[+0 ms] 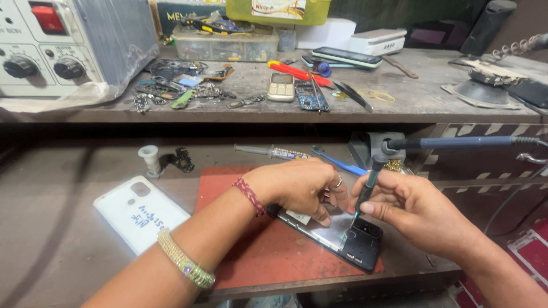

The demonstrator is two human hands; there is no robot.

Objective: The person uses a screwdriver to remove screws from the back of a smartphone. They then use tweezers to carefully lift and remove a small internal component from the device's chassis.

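Observation:
An opened black phone (pixel 357 242) lies back-up on a red work mat (pixel 257 251) at the bench's front. My left hand (pixel 297 185) presses down on the phone's near end, fingers curled over its grey inner plate. My right hand (pixel 414 208) grips a dark screwdriver (pixel 365 191) held nearly upright, its tip touching the phone close to the camera module. A red thread bracelet and a gold bangle sit on my left wrist.
A white phone back cover (pixel 140 214) lies left of the mat. A syringe (pixel 268 151), blue tool (pixel 339 162) and soldering iron on its stand (pixel 456 142) sit behind. The upper shelf holds a power supply (pixel 68 45), phones, tweezers and loose parts.

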